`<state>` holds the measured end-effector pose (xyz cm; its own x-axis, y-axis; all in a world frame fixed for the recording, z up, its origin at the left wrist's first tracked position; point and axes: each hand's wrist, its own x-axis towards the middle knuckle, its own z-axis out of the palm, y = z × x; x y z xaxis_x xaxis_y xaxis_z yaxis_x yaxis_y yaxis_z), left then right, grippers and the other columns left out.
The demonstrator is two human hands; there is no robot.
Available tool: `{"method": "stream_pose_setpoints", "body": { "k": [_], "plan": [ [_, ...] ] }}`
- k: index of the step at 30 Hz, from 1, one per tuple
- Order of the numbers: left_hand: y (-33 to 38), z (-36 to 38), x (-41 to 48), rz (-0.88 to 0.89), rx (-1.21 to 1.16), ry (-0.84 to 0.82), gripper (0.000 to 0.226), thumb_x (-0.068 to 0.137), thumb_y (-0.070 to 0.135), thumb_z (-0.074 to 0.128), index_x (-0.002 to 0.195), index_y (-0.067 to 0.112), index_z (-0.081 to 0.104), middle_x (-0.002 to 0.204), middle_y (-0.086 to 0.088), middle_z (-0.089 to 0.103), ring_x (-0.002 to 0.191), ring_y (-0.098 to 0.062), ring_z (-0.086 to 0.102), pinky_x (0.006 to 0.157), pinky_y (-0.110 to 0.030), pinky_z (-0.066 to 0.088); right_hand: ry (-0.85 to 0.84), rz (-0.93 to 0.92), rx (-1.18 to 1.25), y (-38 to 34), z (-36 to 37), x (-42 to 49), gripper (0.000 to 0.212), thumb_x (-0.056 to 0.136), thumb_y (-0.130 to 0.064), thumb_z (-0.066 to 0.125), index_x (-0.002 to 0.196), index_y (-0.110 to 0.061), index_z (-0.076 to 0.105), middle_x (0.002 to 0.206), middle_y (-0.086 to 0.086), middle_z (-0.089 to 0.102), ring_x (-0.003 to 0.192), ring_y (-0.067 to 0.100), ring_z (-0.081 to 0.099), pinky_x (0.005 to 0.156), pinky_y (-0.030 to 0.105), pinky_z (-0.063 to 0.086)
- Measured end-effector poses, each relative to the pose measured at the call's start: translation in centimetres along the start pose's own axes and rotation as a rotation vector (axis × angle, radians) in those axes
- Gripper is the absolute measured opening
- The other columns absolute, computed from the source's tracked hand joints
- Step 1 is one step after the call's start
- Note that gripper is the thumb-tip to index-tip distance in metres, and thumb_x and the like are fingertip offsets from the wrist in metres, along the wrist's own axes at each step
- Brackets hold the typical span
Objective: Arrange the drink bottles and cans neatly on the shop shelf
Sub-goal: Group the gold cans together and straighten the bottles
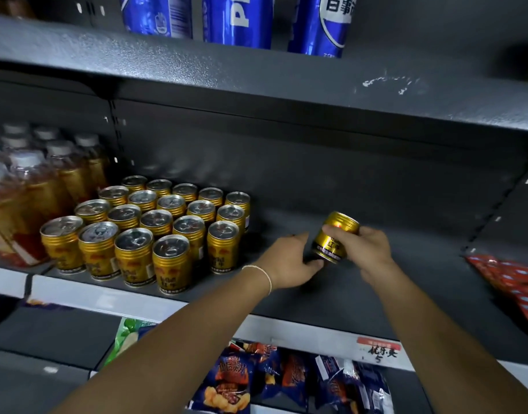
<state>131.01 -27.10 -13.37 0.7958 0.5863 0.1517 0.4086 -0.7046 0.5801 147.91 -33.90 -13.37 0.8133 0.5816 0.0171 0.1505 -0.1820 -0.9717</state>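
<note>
Can (334,239), tilted over the shelf (436,258), sat clasped in the right grip (367,249); left grip (286,261) touched its base, hold unclear.

I saw the dark shelf (331,300) carrying a tidy block of gold cans (155,222), bottles (32,186) leftward, red packets (513,279) at right.

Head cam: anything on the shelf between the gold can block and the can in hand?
Head view: no goods. Bare shelf lies between the can block and the held can; only the left hand crosses it, at that can's base.
</note>
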Motion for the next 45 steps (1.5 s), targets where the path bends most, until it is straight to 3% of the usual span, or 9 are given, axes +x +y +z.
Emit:
{"method": "stream_pose_setpoints", "body": {
  "k": [9,14,19,22,25,27,32,37,45],
  "plan": [
    [-2.7,-4.1,-3.2,-0.093,-0.468,0.082,0.044,0.064,0.044,0.083,0.100,0.027,0.063,0.090,0.009,0.071,0.083,-0.005,0.067,0.076,-0.025,0.054,-0.189,-0.002,0.094,-6.4,3.9,-8.1,0.046,0.070,-0.044,0.087,0.090,-0.008,0.067,0.081,0.004,0.077,0.073,0.013,0.075,0.055,0.025,0.056],
    [-5.1,-6.3,-5.7,-0.105,-0.601,0.049,0.045,0.066,0.041,0.085,0.103,0.026,0.065,0.092,0.009,0.073,0.088,-0.006,0.068,0.084,-0.027,0.054,-0.283,0.000,0.099,-7.7,6.3,-10.9,0.042,0.072,-0.033,0.088,0.096,-0.006,0.068,0.082,0.004,0.078,0.075,0.014,0.075,0.055,0.022,0.056],
    [-6.7,-9.0,-8.1,-0.030,-0.443,0.007,0.042,0.073,0.042,0.081,0.108,0.026,0.063,0.098,0.007,0.071,0.091,-0.008,0.066,0.087,-0.033,0.055,-0.292,0.036,0.189,-8.0,9.0,-13.0,0.034,0.075,-0.020,0.086,0.099,-0.004,0.067,0.090,0.010,0.077,0.083,0.021,0.076,0.068,0.031,0.060],
    [-8.4,-11.9,-9.0,0.032,-0.351,-0.005,0.047,0.082,0.026,0.072,0.127,0.021,0.057,0.120,0.000,0.067,0.111,-0.016,0.062,0.099,-0.040,0.050,-0.226,0.006,0.266,-7.1,10.8,-14.3,0.032,0.075,-0.014,0.085,0.099,-0.006,0.066,0.091,0.008,0.077,0.082,0.019,0.076,0.066,0.028,0.061],
    [-10.9,-14.9,-9.7,0.045,-0.107,0.147,0.052,0.088,0.015,0.058,0.139,0.015,0.049,0.135,-0.009,0.058,0.124,-0.026,0.054,0.105,-0.029,0.041,-0.175,-0.036,0.298,-5.0,12.9,-15.4,0.032,0.073,-0.007,0.085,0.099,-0.012,0.067,0.093,0.004,0.077,0.083,0.013,0.075,0.065,0.022,0.058],
    [-12.7,-16.1,-10.1,0.017,0.113,0.190,0.051,0.093,0.022,0.054,0.142,0.016,0.045,0.137,-0.012,0.056,0.121,-0.029,0.054,0.095,-0.030,0.044,-0.147,-0.075,0.254,-3.2,14.2,-16.0,0.038,0.070,-0.005,0.087,0.099,-0.019,0.066,0.095,-0.001,0.076,0.085,0.010,0.074,0.068,0.020,0.056],
    [-15.8,-15.5,-10.1,0.017,0.423,-0.012,0.056,0.103,0.043,0.032,0.151,0.014,0.032,0.160,-0.008,0.026,0.147,-0.028,0.022,0.120,-0.042,0.021,-0.142,-0.171,0.124,0.9,16.8,-17.1,0.052,0.068,-0.002,0.088,0.101,-0.031,0.059,0.104,-0.010,0.070,0.090,0.001,0.069,0.082,0.025,0.054],
    [-16.8,-14.5,-9.7,0.049,0.527,-0.038,0.058,0.104,0.046,0.016,0.155,0.020,0.023,0.163,-0.004,0.020,0.150,-0.024,0.015,0.123,-0.041,0.008,-0.120,-0.227,0.018,2.4,17.9,-17.3,0.059,0.067,-0.012,0.091,0.105,-0.039,0.056,0.111,-0.012,0.068,0.100,0.005,0.068,0.089,0.030,0.055],
    [-17.1,-14.1,-9.5,0.068,0.563,-0.036,0.055,0.104,0.045,0.014,0.155,0.024,0.023,0.163,-0.002,0.017,0.151,-0.024,0.013,0.123,-0.041,0.007,-0.100,-0.283,-0.121,3.1,18.1,-17.6,0.078,0.069,-0.034,0.090,0.135,-0.026,0.050,0.127,-0.005,0.063,0.109,0.010,0.065,0.096,0.036,0.056]
  ]
}}
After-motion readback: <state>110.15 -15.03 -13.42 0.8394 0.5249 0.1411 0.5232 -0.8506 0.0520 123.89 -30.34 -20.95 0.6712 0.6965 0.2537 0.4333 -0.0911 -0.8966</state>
